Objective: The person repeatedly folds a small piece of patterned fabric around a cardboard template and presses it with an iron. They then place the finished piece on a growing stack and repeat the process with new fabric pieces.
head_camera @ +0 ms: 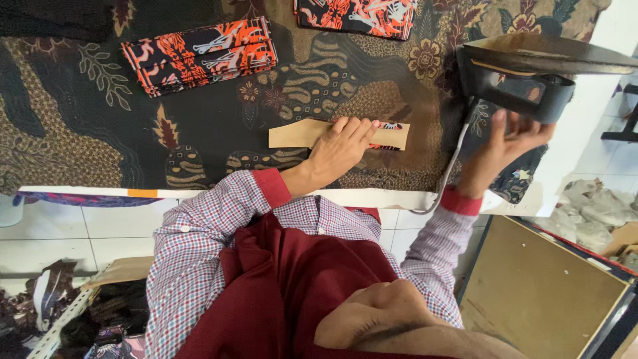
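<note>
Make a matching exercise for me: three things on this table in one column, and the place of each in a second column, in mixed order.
Things:
1. iron
2. card strip
3. folded orange cloth

Places:
A. lying untouched on the far side of the table
B. pressed flat under the left hand
C. held in the right hand

Pairs: 1-C, 2-B, 3-A

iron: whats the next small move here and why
Probably lower the iron onto the fabric strip peeking out at the cardboard template's end: the left hand pins the template flat, while the right hand holds the iron raised beside it.
</note>
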